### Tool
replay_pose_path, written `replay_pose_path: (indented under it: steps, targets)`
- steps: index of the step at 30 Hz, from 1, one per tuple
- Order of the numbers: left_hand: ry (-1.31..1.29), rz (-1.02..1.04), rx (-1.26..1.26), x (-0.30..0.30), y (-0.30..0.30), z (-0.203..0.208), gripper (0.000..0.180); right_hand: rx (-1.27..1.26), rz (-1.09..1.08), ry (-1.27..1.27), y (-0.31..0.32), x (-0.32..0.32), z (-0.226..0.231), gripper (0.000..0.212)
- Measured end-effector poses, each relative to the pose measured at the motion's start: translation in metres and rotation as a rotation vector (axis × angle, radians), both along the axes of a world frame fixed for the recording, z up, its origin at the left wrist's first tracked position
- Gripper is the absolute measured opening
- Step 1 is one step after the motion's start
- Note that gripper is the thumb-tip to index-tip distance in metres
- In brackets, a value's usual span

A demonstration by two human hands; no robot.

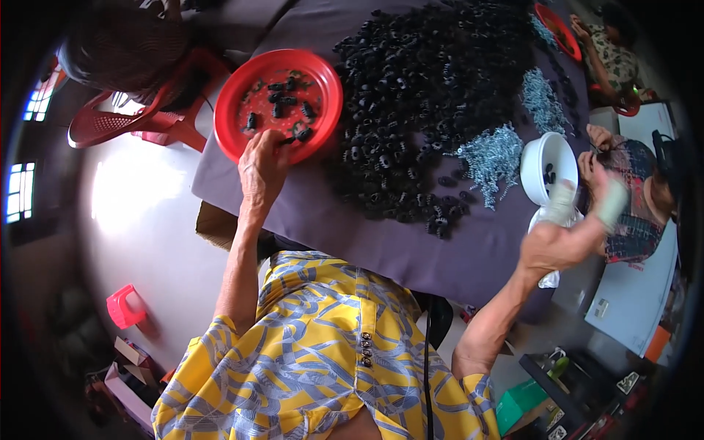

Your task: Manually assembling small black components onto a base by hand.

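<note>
**Hands at the red plate and white bowl**

The red plate [242, 132], probably light and stiff, sat on the purple table [381, 242]; the left hand [262, 165] pinched its near rim. The right hand [561, 238], fingers taped, hovered half-curled beside the white bowl [534, 165], its grip unclear. The small black parts [282, 99] looked hard and easily pinched.

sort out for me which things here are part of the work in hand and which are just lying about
In the work:
left hand on the rim of the red plate, which holds a few black parts
right hand, fingers taped, by the white bowl
heap of black parts
piles of silver screws

Lying about:
red plastic chair
small pink stool
green box
</note>
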State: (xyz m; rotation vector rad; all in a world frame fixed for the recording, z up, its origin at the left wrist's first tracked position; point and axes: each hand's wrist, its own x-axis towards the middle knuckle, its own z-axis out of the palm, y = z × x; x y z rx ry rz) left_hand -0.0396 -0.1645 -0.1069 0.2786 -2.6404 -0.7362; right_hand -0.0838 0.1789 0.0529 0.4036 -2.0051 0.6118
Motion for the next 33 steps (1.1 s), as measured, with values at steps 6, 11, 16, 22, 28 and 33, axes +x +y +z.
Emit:
replay_pose_path:
  steps: [6,11,16,22,28,33]
  targets:
    - [0.084,0.011,0.042,0.000,0.015,0.017,0.021,0.175,-0.115,-0.401,0.028,0.014,-0.058,0.024]
    - [0.202,-0.256,0.078,-0.013,0.073,0.039,0.030,0.272,0.071,-0.565,0.023,0.019,-0.103,0.015]
    - [0.236,-0.685,0.030,-0.019,0.146,0.022,0.044,0.214,0.072,-0.655,0.033,0.017,-0.124,0.024]
    - [0.024,-0.712,-0.207,-0.016,0.157,-0.001,0.046,0.250,0.051,-0.674,0.040,0.024,-0.135,0.020]
    - [0.103,-0.687,-0.159,-0.013,0.134,-0.012,0.039,0.262,0.113,-0.667,0.024,0.016,-0.132,0.022]
    - [0.108,-0.626,-0.106,-0.009,0.123,-0.012,0.037,0.314,0.187,-0.633,0.012,0.005,-0.131,0.027]
